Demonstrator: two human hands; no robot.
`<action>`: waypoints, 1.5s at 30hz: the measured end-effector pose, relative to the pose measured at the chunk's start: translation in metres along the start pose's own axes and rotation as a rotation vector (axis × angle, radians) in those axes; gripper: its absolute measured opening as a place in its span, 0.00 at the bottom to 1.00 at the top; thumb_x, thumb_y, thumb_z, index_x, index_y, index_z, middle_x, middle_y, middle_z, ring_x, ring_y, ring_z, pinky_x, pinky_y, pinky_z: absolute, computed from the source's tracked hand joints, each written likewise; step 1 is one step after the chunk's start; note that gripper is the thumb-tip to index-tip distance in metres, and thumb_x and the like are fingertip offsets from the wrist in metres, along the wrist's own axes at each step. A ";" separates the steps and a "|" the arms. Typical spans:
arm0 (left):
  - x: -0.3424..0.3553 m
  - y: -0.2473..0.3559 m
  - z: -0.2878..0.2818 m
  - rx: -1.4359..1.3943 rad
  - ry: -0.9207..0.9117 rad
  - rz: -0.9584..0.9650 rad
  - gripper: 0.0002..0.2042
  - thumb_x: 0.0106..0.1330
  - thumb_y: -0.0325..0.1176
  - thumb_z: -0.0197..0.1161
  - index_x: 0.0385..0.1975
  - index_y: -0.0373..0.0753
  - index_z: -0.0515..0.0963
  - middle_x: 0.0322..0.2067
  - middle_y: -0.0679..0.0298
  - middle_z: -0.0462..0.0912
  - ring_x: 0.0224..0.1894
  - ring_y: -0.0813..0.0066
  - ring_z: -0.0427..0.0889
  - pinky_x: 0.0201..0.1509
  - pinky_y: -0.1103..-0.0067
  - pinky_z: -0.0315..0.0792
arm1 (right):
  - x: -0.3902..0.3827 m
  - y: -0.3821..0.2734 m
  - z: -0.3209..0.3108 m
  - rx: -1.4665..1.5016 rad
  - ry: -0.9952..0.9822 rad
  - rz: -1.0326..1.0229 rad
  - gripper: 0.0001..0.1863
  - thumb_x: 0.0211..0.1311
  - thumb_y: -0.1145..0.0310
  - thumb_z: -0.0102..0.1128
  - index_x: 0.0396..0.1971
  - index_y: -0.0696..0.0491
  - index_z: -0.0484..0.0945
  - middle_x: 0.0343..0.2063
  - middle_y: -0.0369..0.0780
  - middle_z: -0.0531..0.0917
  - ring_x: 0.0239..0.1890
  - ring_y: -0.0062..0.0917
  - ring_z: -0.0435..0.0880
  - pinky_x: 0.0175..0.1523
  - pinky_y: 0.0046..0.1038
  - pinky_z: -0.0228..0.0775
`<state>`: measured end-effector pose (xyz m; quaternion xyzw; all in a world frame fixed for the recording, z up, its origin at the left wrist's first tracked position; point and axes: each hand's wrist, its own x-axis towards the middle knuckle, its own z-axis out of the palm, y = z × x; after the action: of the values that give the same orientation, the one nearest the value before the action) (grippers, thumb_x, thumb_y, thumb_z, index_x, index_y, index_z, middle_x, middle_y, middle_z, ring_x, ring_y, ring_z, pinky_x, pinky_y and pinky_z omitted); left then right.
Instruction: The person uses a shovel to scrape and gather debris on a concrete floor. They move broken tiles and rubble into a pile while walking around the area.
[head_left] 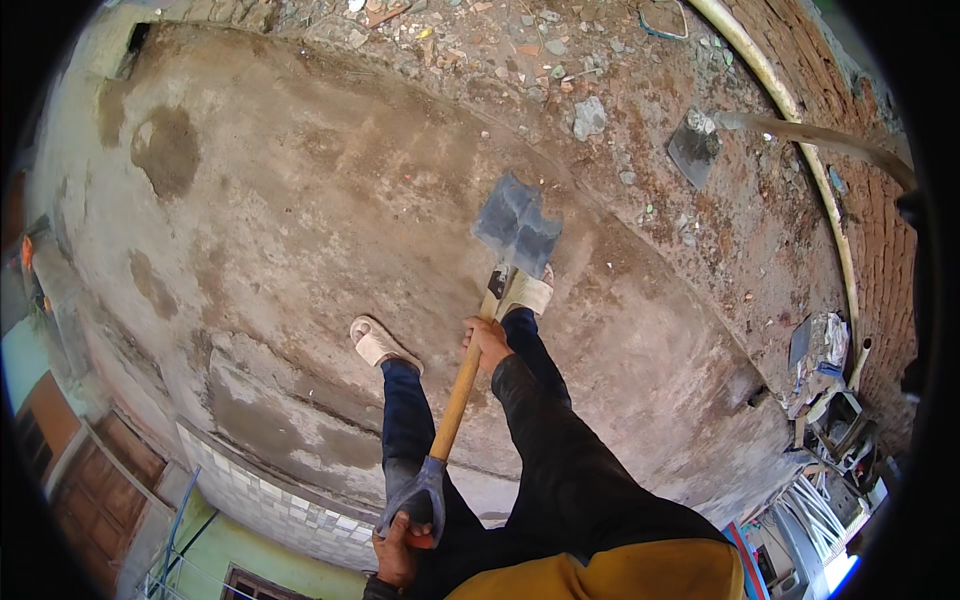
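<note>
A shovel (463,395) with a wooden shaft slants across the middle of the head view. My left hand (396,552) is closed round the D-shaped grip (428,487) at its near end. Farther up, my right hand (487,344) wraps the shaft below the blade. The grey metal blade (518,226), with a ragged edge, is over the concrete just beyond my right foot, with nothing seen on it. Whether the blade touches the ground I cannot tell. My feet, in light sandals (382,343), stand apart on either side of the shaft.
A hoe (697,148) with a long handle lies on rubble-strewn soil (590,160) at the far right. A pale pipe (790,105) curves along the brick wall (880,300). Scrap and junk (830,420) are piled at the right. A low tiled wall (285,495) runs at the near left.
</note>
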<state>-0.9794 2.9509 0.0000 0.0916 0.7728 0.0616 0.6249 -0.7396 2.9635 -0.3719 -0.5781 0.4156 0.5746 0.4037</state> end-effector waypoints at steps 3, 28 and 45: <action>0.019 -0.003 0.010 -0.123 -0.025 -0.012 0.14 0.69 0.35 0.63 0.21 0.39 0.73 0.18 0.64 0.73 0.23 0.68 0.78 0.43 0.62 0.80 | 0.008 -0.026 -0.001 0.050 -0.063 -0.083 0.11 0.58 0.68 0.65 0.36 0.47 0.71 0.22 0.34 0.71 0.19 0.25 0.74 0.24 0.34 0.72; -0.039 0.062 -0.013 0.007 -0.261 0.177 0.11 0.68 0.35 0.65 0.27 0.36 0.78 0.22 0.62 0.78 0.28 0.68 0.81 0.45 0.63 0.79 | -0.188 -0.129 0.030 0.157 -0.177 -0.652 0.10 0.62 0.65 0.66 0.36 0.48 0.72 0.20 0.32 0.72 0.18 0.20 0.72 0.23 0.27 0.69; -0.074 0.077 0.025 0.263 -0.205 0.181 0.16 0.66 0.41 0.65 0.20 0.37 0.74 0.14 0.60 0.75 0.18 0.65 0.80 0.34 0.62 0.83 | -0.116 -0.079 -0.029 0.282 -0.004 -0.084 0.11 0.61 0.63 0.67 0.36 0.50 0.75 0.22 0.35 0.73 0.22 0.26 0.76 0.30 0.39 0.76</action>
<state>-0.9347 3.0091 0.0812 0.2477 0.6950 0.0064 0.6750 -0.6544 2.9638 -0.2565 -0.5316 0.4667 0.4942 0.5053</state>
